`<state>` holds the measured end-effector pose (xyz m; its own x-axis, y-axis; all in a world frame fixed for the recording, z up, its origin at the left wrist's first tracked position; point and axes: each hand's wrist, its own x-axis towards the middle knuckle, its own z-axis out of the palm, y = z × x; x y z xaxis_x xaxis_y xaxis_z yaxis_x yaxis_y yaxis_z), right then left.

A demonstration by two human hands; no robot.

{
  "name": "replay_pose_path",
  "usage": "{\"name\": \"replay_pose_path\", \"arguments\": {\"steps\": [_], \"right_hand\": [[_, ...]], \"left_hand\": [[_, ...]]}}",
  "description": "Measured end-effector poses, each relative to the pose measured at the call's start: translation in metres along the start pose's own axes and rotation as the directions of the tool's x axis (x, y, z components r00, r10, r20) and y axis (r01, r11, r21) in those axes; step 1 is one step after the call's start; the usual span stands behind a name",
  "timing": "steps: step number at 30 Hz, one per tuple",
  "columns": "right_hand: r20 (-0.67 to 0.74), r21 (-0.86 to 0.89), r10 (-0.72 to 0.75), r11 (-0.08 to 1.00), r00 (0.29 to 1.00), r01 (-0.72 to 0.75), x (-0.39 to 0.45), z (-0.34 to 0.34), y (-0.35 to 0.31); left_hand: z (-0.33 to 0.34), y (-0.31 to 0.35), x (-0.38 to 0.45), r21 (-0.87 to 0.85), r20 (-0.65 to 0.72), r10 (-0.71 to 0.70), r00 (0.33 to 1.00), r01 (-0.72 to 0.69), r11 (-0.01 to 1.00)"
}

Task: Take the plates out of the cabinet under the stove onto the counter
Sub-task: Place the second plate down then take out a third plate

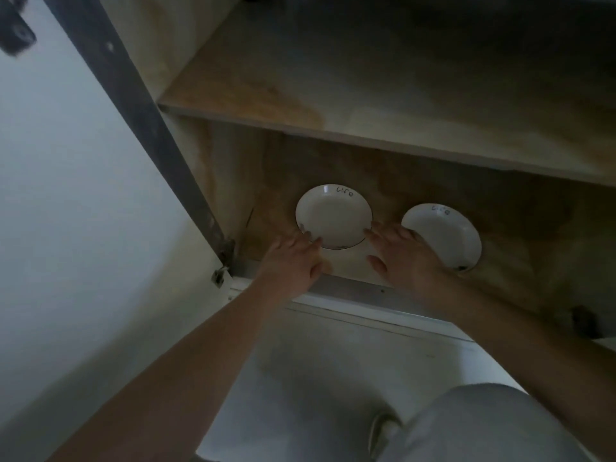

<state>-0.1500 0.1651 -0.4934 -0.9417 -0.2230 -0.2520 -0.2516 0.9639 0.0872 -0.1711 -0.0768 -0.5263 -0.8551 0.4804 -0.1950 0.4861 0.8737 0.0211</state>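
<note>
Two white plates with small dark writing lie on the bottom shelf of the open cabinet [276, 181]. The left plate [333, 216] sits between my hands. My left hand [293, 256] has its fingertips at that plate's near left rim, fingers spread. My right hand [405, 253] has its fingertips at the same plate's right rim, and its back covers the near left part of the right plate [445, 235]. Neither hand has lifted a plate.
A bare wooden shelf [366, 95] spans the cabinet above the plates. The white cabinet door [76, 195] stands open on the left with a hinge [223, 261] at its foot. A metal sill [350, 291] runs along the cabinet's front. My knee [483, 425] is at the lower right.
</note>
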Motion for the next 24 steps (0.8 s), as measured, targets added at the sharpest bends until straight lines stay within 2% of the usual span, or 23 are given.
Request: {"name": "replay_pose_path", "arguments": {"steps": [6,14,20,24], "right_hand": [[0.002,0.086,-0.011,0.996,1.000,0.011,0.041,0.038,-0.004],[0.120,0.131,-0.008,0.991,0.993,-0.008,0.080,0.085,-0.003],[0.110,0.130,-0.022,0.991,0.994,0.007,0.070,0.094,-0.002],[0.030,0.113,-0.025,0.993,0.999,0.021,0.062,0.094,0.000]], "left_hand": [[0.030,-0.007,0.037,0.014,0.062,0.010,0.998,-0.010,1.000],[0.060,-0.014,0.063,-0.012,0.145,-0.012,0.989,0.014,1.000],[0.066,-0.010,0.062,0.015,0.076,-0.001,0.997,0.000,1.000],[0.068,-0.002,0.054,0.054,0.006,0.077,0.997,-0.077,0.996]]}}
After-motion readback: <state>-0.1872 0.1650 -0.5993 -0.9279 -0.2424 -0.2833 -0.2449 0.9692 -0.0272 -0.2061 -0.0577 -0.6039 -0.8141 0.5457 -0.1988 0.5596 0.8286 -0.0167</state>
